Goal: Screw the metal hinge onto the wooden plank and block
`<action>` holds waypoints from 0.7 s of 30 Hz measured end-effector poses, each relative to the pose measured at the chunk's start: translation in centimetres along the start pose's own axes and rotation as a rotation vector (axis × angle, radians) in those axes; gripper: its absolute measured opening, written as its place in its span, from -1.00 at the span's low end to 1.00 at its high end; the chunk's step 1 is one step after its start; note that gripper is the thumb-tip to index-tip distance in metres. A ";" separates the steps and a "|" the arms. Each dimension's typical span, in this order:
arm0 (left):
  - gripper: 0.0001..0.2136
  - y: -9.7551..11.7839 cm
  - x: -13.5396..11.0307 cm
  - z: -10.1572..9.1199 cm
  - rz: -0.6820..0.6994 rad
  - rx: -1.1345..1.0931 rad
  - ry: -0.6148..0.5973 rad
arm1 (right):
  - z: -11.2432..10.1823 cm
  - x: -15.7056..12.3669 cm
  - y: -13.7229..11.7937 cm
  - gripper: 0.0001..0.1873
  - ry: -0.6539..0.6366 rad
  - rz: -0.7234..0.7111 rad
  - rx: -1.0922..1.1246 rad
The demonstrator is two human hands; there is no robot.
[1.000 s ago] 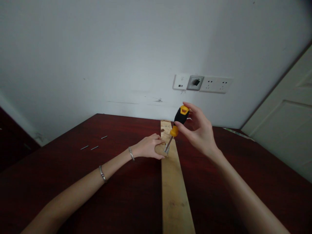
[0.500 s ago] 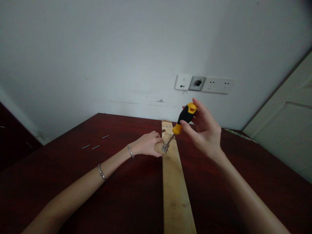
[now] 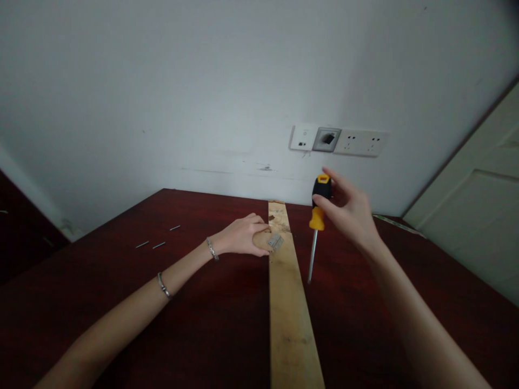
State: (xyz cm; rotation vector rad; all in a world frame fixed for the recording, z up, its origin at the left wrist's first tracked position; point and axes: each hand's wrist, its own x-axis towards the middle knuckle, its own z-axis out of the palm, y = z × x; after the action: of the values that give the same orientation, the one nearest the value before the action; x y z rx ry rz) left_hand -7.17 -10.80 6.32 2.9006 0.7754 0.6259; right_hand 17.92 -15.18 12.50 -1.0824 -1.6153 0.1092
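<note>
A long pale wooden plank (image 3: 290, 302) lies on the dark red table (image 3: 211, 324), running away from me toward the wall. My left hand (image 3: 243, 235) rests at the plank's left edge, fingers curled, its thumb pressing a small metal hinge (image 3: 276, 241) on the wood. My right hand (image 3: 348, 213) holds a black and yellow screwdriver (image 3: 317, 221) by the handle, nearly upright. Its shaft points down, with the tip over the table just right of the plank.
Three small nails or screws (image 3: 157, 243) lie on the table at the far left. A row of wall sockets (image 3: 338, 140) sits above the table's far edge. A pale door (image 3: 478, 194) stands at the right.
The screwdriver tip has come off the hinge. My right hand swung the tool to the right and turned it upright, tip down beside the plank. My left hand stayed put.
</note>
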 end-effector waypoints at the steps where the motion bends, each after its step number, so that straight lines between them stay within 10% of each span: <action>1: -0.49 -0.1 0.0 -0.3 -0.006 -0.007 0.003 | 0.5 0.0 0.9 -0.34 -0.032 0.047 -0.042; 11: -0.48 0.1 -0.1 -1.9 0.003 -0.032 0.024 | 6.8 -3.2 6.8 -0.44 -0.517 0.250 -0.301; 21: -0.48 0.0 -0.1 -1.7 0.014 -0.048 0.001 | 7.4 -4.1 8.2 -0.45 -0.686 0.289 -0.357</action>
State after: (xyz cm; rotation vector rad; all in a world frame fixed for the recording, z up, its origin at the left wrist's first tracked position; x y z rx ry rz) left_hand -7.88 -10.93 7.82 2.8647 0.7303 0.6385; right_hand 16.43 -9.89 2.05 -1.6750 -2.1223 0.4352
